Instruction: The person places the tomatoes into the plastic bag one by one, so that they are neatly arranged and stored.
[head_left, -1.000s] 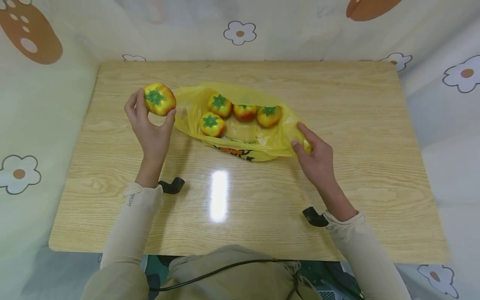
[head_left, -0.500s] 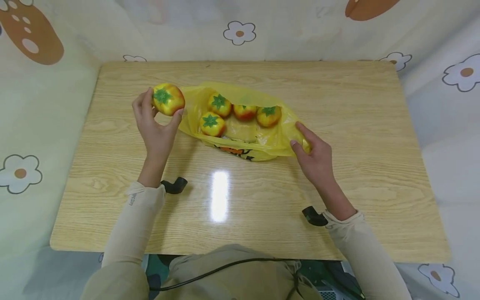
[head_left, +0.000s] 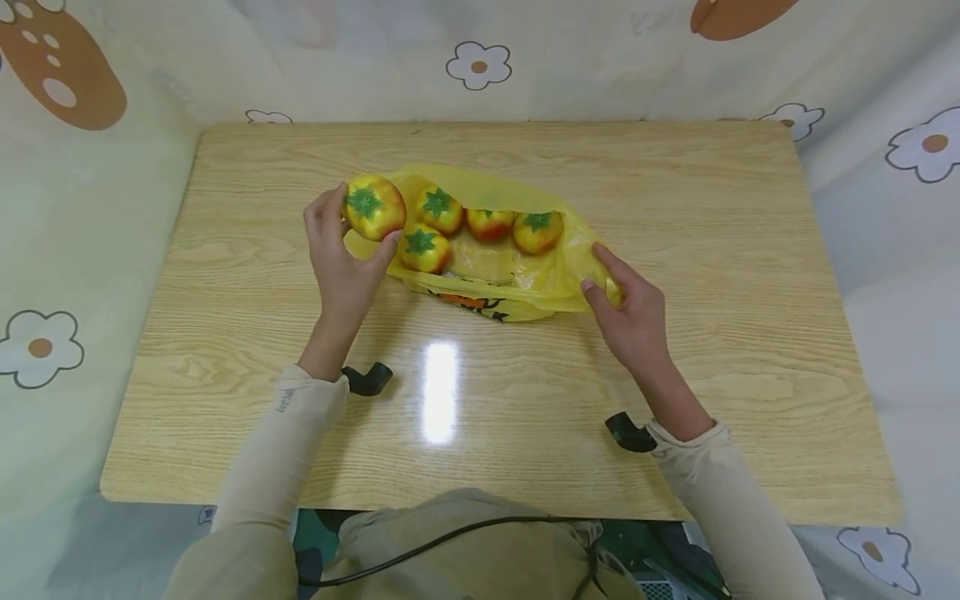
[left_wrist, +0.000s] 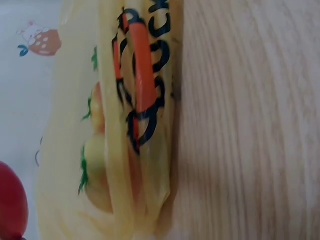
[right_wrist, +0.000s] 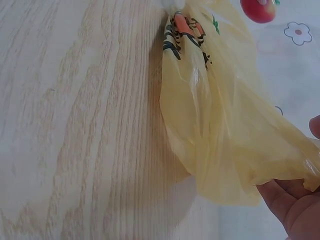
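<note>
My left hand [head_left: 341, 271] holds a yellow-red tomato [head_left: 375, 208] with a green star-shaped top, pinched between thumb and fingers. It is over the left end of a yellow plastic bag [head_left: 532, 304], which lies with its mouth spread. Several similar tomatoes sit inside, such as one at the front left [head_left: 425, 249]. My right hand [head_left: 633, 321] grips the bag's right end between thumb and fingers. The right wrist view shows the stretched bag film [right_wrist: 215, 130] running to that hand. At the edge of the left wrist view, the held tomato [left_wrist: 11, 202] shows its red underside.
The bag rests on a light wooden table [head_left: 750, 333], toward its back middle. A curtain [head_left: 570, 58] with flower prints stands behind and at the sides. Black wrist mounts [head_left: 367, 380] stick out from both sleeves. A black cable [head_left: 450, 532] crosses my lap.
My left hand has carried its tomato rightward, from beside the bag to over its left end. The right hand and the bag have stayed nearly still.
</note>
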